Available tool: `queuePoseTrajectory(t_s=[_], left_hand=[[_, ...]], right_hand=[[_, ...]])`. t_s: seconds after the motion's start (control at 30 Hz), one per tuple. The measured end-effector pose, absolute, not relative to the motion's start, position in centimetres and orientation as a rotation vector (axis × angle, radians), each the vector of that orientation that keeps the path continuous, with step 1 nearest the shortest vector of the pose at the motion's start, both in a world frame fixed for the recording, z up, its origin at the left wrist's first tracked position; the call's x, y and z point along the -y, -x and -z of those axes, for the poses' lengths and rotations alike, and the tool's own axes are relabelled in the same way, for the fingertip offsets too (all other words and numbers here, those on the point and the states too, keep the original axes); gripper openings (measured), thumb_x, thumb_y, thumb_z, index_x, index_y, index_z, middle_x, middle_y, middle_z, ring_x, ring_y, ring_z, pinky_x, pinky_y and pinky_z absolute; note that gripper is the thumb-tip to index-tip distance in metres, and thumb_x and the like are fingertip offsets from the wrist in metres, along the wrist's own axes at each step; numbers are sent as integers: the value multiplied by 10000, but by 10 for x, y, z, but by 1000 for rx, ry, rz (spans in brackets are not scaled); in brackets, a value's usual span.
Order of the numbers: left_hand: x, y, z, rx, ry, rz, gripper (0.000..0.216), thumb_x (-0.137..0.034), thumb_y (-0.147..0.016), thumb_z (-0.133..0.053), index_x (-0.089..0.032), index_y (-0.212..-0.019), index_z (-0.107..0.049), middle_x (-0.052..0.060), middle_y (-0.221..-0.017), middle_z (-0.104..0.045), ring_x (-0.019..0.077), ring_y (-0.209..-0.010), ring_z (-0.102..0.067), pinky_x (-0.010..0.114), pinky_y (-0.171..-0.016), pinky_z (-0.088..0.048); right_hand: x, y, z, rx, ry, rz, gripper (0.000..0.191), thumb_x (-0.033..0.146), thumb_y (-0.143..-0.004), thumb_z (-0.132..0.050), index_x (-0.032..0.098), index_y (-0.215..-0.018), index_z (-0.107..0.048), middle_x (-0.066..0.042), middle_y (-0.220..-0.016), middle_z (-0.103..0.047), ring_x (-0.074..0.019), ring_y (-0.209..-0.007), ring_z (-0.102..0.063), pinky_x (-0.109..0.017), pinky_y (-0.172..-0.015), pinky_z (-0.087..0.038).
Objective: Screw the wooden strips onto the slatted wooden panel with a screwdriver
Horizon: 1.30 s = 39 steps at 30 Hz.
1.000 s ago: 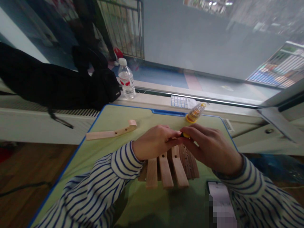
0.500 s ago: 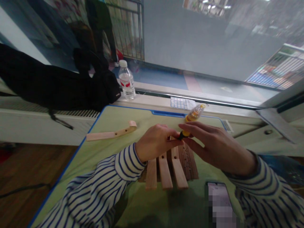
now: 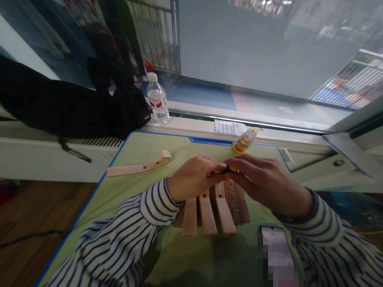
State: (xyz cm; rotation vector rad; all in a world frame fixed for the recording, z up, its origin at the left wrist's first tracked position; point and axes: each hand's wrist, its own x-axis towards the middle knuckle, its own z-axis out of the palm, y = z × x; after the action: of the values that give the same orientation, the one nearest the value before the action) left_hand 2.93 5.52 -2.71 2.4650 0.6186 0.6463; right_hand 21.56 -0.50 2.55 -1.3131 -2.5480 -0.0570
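Note:
My right hand point(image 3: 269, 181) is closed round a short screwdriver point(image 3: 232, 169) with a yellow handle and a black front end. My left hand point(image 3: 194, 175) pinches at the black end; whatever lies between its fingertips is hidden. Both hands meet above a brown wooden board point(image 3: 241, 205) with a rough, grooved face. Three pale wooden pieces point(image 3: 206, 217) lie side by side on it, their near ends jutting past its front edge. Holes show in two of them, and their far ends are behind my hands.
Another pale wooden piece point(image 3: 139, 165), with a curled end and two holes, lies left on the green table point(image 3: 179, 263). A clear container with a yellow base point(image 3: 245, 140) stands behind my hands. A phone point(image 3: 277, 251) lies front right. A water bottle point(image 3: 158, 99) and black bag point(image 3: 119, 103) are at the sill.
My right hand has closed in lower over the screwdriver handle, so less yellow shows. My left hand stays almost where it was. The view has shifted slightly.

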Motion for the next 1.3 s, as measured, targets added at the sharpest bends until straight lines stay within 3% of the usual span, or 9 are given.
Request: queuePoseTrajectory(t_s=[0.23,0.53,0.7,0.87,1.3], left_hand=[[-55,-27,22,-574,-2485,-563,299,-325,-935,-418,-151,-846,-645,1,-683,-578,94,-640,-547,196,-599,-388],[-51,-32,28,-771,-2495,-657,266,-405,-869,-525,-194,-876,-686,1,-646,-601,119,-640,-553,215,-590,-381],[-51,-31,27,-746,-2492,-656,244,-396,-866,-535,-213,-905,-692,-1,-653,-610,105,-591,-542,208,-555,-364],[-53,-30,28,-715,-2490,-652,243,-380,-871,-533,-193,-890,-687,1,-658,-611,108,-620,-559,208,-578,-383],[-55,-27,21,-538,-2436,-562,291,-304,-939,-414,-144,-836,-634,6,-696,-587,97,-654,-543,198,-605,-381]], right_hand=[[6,-214,-26,2578,1344,81,270,366,-907,-458,171,-1041,-590,-61,-941,-664,-181,-768,-644,-291,-625,-466],[5,-213,-32,2620,1379,119,284,374,-913,-428,173,-1025,-594,-75,-955,-664,-188,-720,-632,-303,-594,-438],[5,-214,-41,2663,1355,37,326,380,-913,-435,173,-1141,-541,-90,-1043,-648,-201,-843,-628,-323,-689,-466],[4,-214,-43,2719,1310,-96,266,220,-897,-460,170,-1146,-543,-73,-1069,-636,-180,-917,-610,-308,-765,-461],[4,-212,-31,2615,1340,94,266,339,-914,-443,156,-1052,-578,-74,-922,-662,-164,-725,-622,-281,-615,-422]])
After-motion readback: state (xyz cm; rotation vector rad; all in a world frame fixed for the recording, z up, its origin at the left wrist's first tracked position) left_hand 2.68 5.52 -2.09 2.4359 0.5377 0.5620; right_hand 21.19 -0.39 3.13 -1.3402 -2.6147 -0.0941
